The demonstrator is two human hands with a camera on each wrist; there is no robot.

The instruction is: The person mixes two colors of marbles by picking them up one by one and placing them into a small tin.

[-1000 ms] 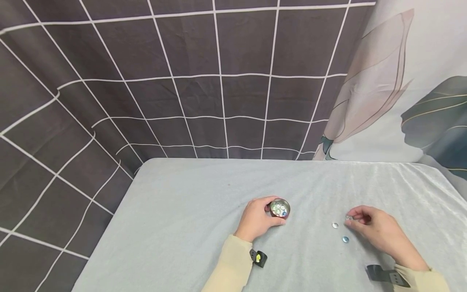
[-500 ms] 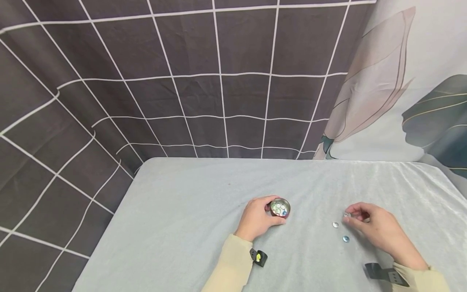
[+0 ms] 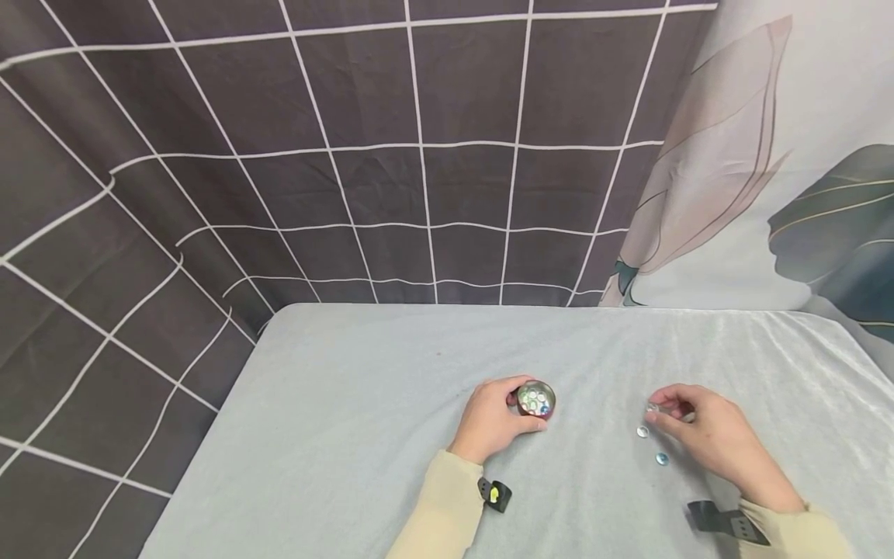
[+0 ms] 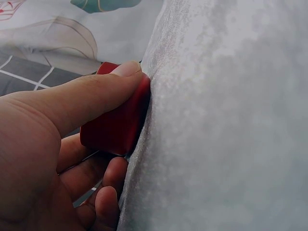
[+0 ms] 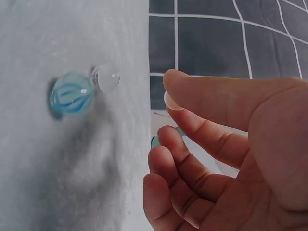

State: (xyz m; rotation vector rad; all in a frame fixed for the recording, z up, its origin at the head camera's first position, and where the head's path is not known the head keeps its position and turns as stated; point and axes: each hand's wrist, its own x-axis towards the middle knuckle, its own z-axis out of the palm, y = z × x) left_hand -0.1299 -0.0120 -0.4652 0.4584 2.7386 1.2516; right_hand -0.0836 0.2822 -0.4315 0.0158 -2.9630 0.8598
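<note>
My left hand (image 3: 493, 418) grips a small round red tin (image 4: 113, 126) between thumb and fingers; it stands on the cloth with its top open. Several clear, green and blue marbles (image 3: 534, 400) lie inside. My right hand (image 3: 711, 432) pinches a clear marble (image 5: 171, 101) between thumb and index finger, a little above the cloth; the other fingers are loosely curled. Below and beside that hand, a second clear marble (image 3: 642, 432) and a blue-swirled marble (image 5: 72, 94) lie on the cloth. The fingertips partly hide the pinched marble.
A pale grey velvety cloth (image 3: 335, 419) covers the table, with folds towards the right. Behind and at left hangs a dark curtain (image 3: 461, 186) with a white grid; a leaf-patterned curtain (image 3: 726, 194) hangs at the back right. Each wrist wears a black strap (image 3: 494, 494).
My right hand has lifted slightly and moved left towards the tin with the clear marble pinched in it. The left hand and the tin have stayed in place.
</note>
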